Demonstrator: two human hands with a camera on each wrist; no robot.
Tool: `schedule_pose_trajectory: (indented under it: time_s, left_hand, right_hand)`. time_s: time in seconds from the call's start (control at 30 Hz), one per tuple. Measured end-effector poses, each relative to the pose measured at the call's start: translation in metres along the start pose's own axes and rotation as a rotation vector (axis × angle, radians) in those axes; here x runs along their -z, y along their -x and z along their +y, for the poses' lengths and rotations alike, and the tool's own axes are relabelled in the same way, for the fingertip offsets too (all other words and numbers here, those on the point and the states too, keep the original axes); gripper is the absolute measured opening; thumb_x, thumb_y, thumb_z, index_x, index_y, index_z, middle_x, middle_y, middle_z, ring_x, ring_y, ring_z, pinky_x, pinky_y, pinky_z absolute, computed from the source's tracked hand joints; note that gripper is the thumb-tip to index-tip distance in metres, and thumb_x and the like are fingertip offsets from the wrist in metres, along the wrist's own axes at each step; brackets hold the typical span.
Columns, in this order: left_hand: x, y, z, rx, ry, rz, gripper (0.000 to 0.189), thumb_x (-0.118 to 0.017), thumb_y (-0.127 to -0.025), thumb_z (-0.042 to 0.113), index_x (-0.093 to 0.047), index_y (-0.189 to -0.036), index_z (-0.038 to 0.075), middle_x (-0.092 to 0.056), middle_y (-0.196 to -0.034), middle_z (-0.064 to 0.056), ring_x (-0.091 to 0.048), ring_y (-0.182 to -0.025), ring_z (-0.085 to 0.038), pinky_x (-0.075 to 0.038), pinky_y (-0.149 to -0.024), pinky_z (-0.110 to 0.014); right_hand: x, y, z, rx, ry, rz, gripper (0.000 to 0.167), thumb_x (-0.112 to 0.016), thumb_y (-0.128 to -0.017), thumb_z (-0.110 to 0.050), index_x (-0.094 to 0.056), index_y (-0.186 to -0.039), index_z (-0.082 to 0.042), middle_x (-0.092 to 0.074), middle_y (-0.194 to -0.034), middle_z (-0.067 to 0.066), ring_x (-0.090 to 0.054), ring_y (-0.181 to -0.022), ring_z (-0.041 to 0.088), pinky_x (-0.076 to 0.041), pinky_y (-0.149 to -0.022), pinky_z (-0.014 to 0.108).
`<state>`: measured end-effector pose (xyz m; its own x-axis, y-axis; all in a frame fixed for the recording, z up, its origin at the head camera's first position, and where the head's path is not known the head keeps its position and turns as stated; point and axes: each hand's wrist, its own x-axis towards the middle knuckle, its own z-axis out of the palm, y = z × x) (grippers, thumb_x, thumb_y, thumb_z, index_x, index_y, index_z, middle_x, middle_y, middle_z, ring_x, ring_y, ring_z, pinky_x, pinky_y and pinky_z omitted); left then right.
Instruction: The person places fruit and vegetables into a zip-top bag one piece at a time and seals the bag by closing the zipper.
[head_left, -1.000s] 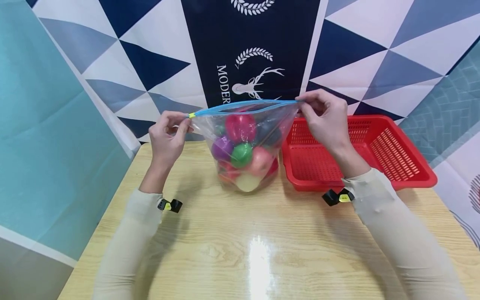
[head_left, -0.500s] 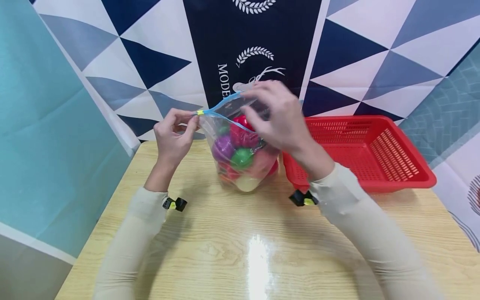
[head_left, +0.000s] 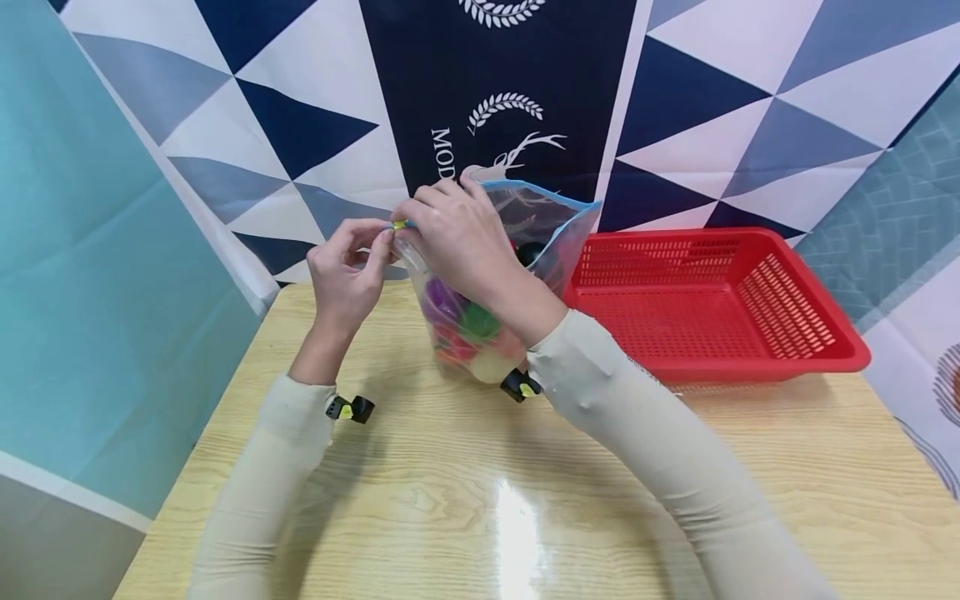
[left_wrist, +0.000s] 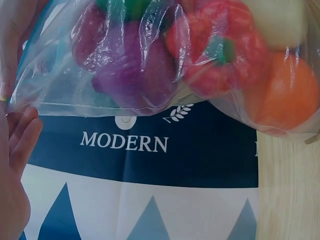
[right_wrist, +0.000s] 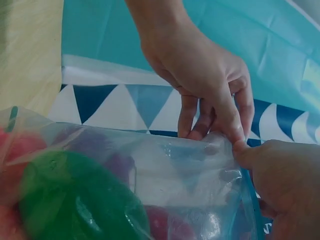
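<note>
A clear plastic zip bag (head_left: 567, 258) with a blue zip edge stands upright on the table, filled with toy-like fruit and vegetables. My left hand (head_left: 347, 271) pinches its top left corner. Right beside it, thumb and fingers of my right hand (head_left: 459, 233) grip the zip edge at the yellow slider (head_left: 400, 225). The bag's mouth gapes on the right side. Through the plastic, the left wrist view has a red bell pepper (left_wrist: 220, 57), an orange fruit (left_wrist: 287, 95) and a purple piece (left_wrist: 132, 75). A large green piece (right_wrist: 80, 200) appears in the right wrist view.
A red perforated plastic basket (head_left: 712, 321) stands right of the bag. Behind the wooden table (head_left: 427, 500) hangs a patterned cloth (head_left: 300, 117) with triangles and a dark printed panel.
My right hand has let go of the bag's right corner and moved left across the mouth to the slider by my left hand. The left hand has shifted slightly right, still pinching its corner.
</note>
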<state>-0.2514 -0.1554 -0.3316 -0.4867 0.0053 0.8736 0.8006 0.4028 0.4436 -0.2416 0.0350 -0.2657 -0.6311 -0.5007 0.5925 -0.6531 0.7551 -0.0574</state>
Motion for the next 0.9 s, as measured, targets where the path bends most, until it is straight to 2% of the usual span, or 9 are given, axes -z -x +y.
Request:
schedule_pose_trajectory:
  time_s: [0.1,0.2,0.27,0.33,0.5,0.9]
  left_hand:
    - [-0.001,0.000,0.000,-0.032,-0.021,-0.002,0.011,-0.073,-0.103,-0.005,-0.072,-0.110,-0.014,-0.082,-0.095,-0.031,-0.073,-0.085,0.015,-0.057,-0.075,-0.005]
    - [-0.002,0.000,0.000,-0.060,-0.062,0.003,0.010,-0.072,-0.104,-0.006,-0.071,-0.111,-0.012,-0.083,-0.094,-0.029,-0.082,-0.077,-0.012,-0.057,-0.075,-0.005]
    - [-0.004,0.000,-0.001,-0.069,-0.085,0.017,0.008,-0.071,-0.105,-0.005,-0.071,-0.111,-0.011,-0.083,-0.093,-0.027,-0.082,-0.073,-0.032,-0.057,-0.077,-0.005]
    - [-0.005,0.001,0.000,-0.073,-0.095,0.034,0.007,-0.070,-0.105,-0.006,-0.071,-0.110,-0.010,-0.082,-0.092,-0.026,-0.080,-0.072,-0.041,-0.057,-0.078,-0.005]
    - [-0.007,0.001,-0.003,-0.091,-0.112,0.067,0.005,-0.070,-0.104,-0.008,-0.071,-0.108,-0.008,-0.080,-0.087,-0.024,-0.078,-0.070,-0.041,-0.056,-0.079,-0.004]
    - [-0.002,0.003,-0.006,-0.065,-0.123,0.039,0.005,-0.068,-0.106,-0.006,-0.070,-0.111,-0.008,-0.079,-0.090,-0.027,-0.077,-0.069,-0.043,-0.053,-0.081,-0.002]
  right_hand:
    - [-0.002,0.000,-0.001,-0.003,0.020,0.008,0.020,-0.070,-0.112,-0.024,-0.082,-0.127,-0.019,-0.084,-0.130,0.002,-0.073,-0.133,0.029,-0.040,-0.136,0.062]
    - [0.005,0.002,-0.004,0.008,0.032,0.024,0.019,-0.071,-0.112,-0.026,-0.082,-0.124,-0.017,-0.084,-0.128,0.003,-0.074,-0.133,0.029,-0.039,-0.136,0.064]
    - [0.006,0.004,-0.004,0.018,0.052,0.046,0.018,-0.072,-0.111,-0.027,-0.082,-0.122,-0.017,-0.084,-0.125,0.004,-0.074,-0.132,0.028,-0.040,-0.136,0.064]
    - [0.006,0.006,-0.002,0.028,0.073,0.076,0.018,-0.072,-0.111,-0.027,-0.083,-0.121,-0.016,-0.083,-0.122,0.004,-0.075,-0.131,0.027,-0.041,-0.135,0.063]
    - [0.006,0.013,0.009,0.049,0.087,0.140,0.016,-0.074,-0.109,-0.024,-0.085,-0.118,-0.015,-0.084,-0.120,0.006,-0.077,-0.126,0.027,-0.042,-0.133,0.066]
    - [0.019,0.035,0.046,0.032,0.015,0.144,0.016,-0.076,-0.107,-0.021,-0.087,-0.116,-0.013,-0.085,-0.123,0.009,-0.076,-0.133,0.032,-0.037,-0.134,0.072]
